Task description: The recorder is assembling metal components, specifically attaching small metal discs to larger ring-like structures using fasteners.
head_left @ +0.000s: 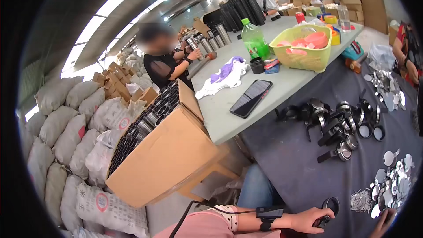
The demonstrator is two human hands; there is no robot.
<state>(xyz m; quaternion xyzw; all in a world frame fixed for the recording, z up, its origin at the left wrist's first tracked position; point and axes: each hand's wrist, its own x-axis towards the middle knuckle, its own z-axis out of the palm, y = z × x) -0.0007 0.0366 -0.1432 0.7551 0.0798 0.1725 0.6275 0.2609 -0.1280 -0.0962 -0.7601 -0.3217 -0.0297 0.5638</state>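
My left hand [312,220] is closed round a black cup lid [330,206], low over the dark cloth [304,172]. The lid's round rim stands up past my fingers. At the lower right edge, my right hand [386,223] shows only in part, dark, with its fingers by a heap of flat silvery discs [392,185]. Whether those fingers hold a piece cannot be made out. A bundle of thin metal pins [361,200] lies between the two hands, beside the discs. Farther off on the cloth is a pile of black and steel lids with handles [341,125].
A pale green table [220,123] bears a phone [251,98], a green bottle [254,39], a yellow basket [304,55] and a white cloth [224,77]. Left of it stands a carton [172,154] of metal cups, with stacked sacks [70,136] beyond. Other people work nearby.
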